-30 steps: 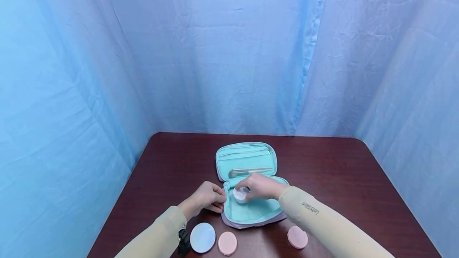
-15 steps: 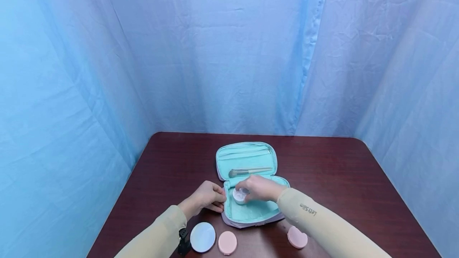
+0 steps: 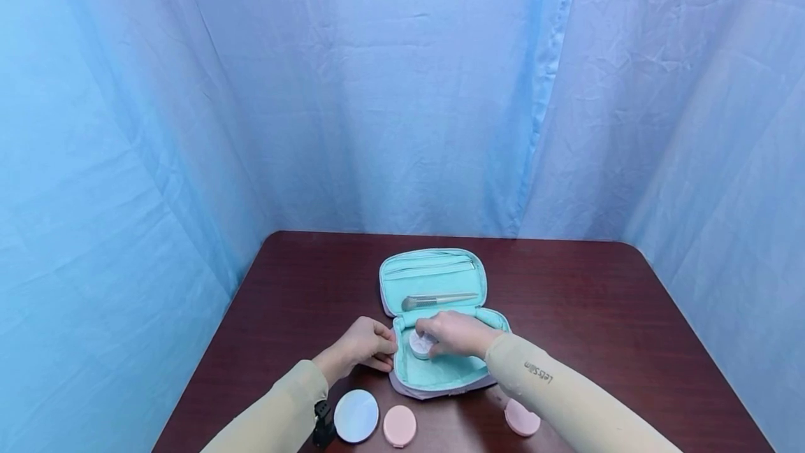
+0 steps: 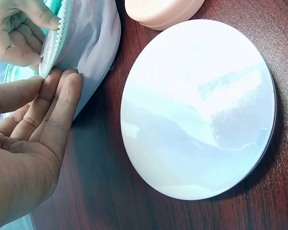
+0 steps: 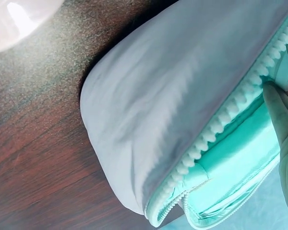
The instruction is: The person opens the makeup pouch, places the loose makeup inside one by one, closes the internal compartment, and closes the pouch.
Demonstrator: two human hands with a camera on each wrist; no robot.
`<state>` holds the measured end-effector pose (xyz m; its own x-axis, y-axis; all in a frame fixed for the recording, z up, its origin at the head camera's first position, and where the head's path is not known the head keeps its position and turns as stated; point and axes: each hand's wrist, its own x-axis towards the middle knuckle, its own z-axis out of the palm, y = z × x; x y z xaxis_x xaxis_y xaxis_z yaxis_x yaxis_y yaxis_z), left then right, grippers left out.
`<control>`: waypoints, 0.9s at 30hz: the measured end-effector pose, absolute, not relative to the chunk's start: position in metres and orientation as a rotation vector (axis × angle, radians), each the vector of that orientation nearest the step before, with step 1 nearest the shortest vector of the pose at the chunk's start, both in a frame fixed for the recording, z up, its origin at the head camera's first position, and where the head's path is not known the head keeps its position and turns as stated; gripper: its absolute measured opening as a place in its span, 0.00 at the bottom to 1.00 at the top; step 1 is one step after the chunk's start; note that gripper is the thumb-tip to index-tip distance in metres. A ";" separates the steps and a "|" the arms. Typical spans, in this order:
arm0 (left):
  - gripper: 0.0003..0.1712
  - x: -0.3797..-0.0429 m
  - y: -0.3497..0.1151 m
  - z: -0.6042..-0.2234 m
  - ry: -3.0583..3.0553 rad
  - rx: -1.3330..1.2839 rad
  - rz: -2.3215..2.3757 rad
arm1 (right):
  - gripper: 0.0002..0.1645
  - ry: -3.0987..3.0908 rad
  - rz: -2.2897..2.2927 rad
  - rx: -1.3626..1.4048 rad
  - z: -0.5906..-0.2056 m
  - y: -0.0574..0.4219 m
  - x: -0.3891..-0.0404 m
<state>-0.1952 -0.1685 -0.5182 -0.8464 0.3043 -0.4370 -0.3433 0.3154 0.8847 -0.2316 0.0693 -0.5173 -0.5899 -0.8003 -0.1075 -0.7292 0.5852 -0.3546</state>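
Pinching jar (image 3: 418, 347) by sides, right hand (image 3: 458, 333); jar sits in near half of pouch (image 3: 449, 370), at left. Left hand (image 3: 367, 343) grips pouch at left zip edge (image 4: 61, 36). Jar looks light, stiff, maybe slippery: best held across sides. Pouch likely soft, floppy.

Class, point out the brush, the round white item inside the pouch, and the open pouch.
Brush (image 3: 440, 300), head view: middle of its length.
Round white item (image 3: 418, 346), head view: its uncovered part.
Open pouch (image 5: 141, 108), right wrist view: its outer side wall.
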 end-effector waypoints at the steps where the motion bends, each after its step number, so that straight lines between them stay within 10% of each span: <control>1: 0.07 -0.195 -0.169 -0.518 2.048 -0.035 1.570 | 0.19 2.560 -0.403 -1.269 -0.517 0.070 -0.232; 27: 0.06 -0.195 -0.170 -0.518 2.054 -0.049 1.562 | 0.22 2.471 -0.388 -1.370 -0.507 0.104 -0.232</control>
